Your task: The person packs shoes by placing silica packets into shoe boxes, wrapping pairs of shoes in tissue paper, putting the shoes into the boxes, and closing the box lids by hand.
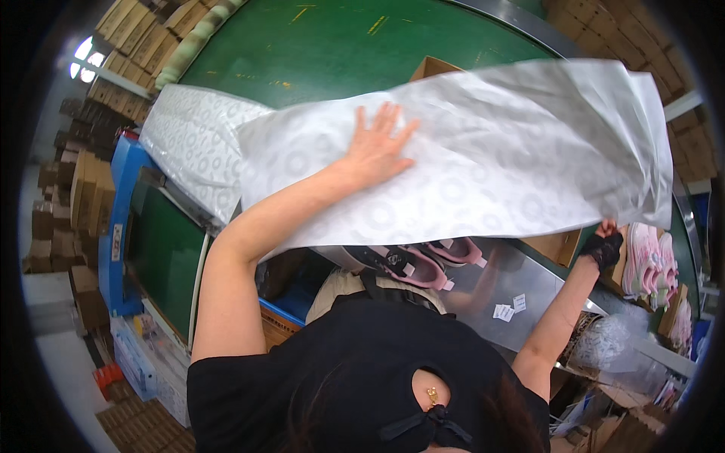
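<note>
A large sheet of white tissue paper (483, 158), printed with pale grey rings, spreads across the space before me. My left hand (377, 147) lies over it with fingers spread, palm toward the paper. At the right, my right hand (606, 240), in a black fingerless glove, pinches the sheet's near lower corner. The paper's far right part is lifted and rippled. Beneath its near edge sit black shoes with pink linings (423, 268), partly covered. Parts of a cardboard box (555, 245) show from under the sheet. More ring-printed paper (196, 136) lies at the left.
A green conveyor belt (317, 45) runs behind the paper. White labels (510, 308) lie on the metal table (483, 283). Pink and white shoes (646, 264) stand at the right. A blue frame (121, 226) and stacked cartons (91, 192) are at the left.
</note>
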Tool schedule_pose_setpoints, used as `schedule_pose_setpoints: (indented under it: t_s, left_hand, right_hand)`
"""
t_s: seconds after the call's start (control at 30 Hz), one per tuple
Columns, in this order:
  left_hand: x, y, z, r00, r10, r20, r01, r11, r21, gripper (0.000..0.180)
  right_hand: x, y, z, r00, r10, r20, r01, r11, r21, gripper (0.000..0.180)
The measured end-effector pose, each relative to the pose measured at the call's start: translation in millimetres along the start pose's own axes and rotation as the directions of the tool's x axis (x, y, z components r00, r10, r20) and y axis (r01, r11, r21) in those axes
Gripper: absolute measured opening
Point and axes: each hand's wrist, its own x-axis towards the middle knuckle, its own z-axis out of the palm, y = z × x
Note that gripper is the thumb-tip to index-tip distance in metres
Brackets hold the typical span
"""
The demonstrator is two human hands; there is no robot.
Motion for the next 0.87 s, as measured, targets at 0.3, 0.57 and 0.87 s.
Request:
schedule_pose_setpoints:
  t_s: [0.3,0.57,0.87]
  left_hand:
    - [-41.4,-113.6,19.1,0.862,-0.49,-0.129,0.497,0.867,0.031,0.082]
    - [-6.9,-109.4,66.6,0.63,-0.664,0.401,0.732,0.335,-0.594,0.091]
    - [18.1,-27.7,126.0,0.68,-0.585,0.442,0.474,-0.109,-0.874,0.047]
  right_hand:
    - [53.0,-38.1,-164.5,0.873,-0.241,-0.424,0.239,0.969,-0.058,0.017]
    - [-24.7,-47.8,-154.9,0.914,-0.219,-0.342,-0.076,0.735,-0.674,0.038]
    - [-321.4,32.8,-39.9,-0.107,0.322,0.941,0.893,0.448,-0.052,0.039]
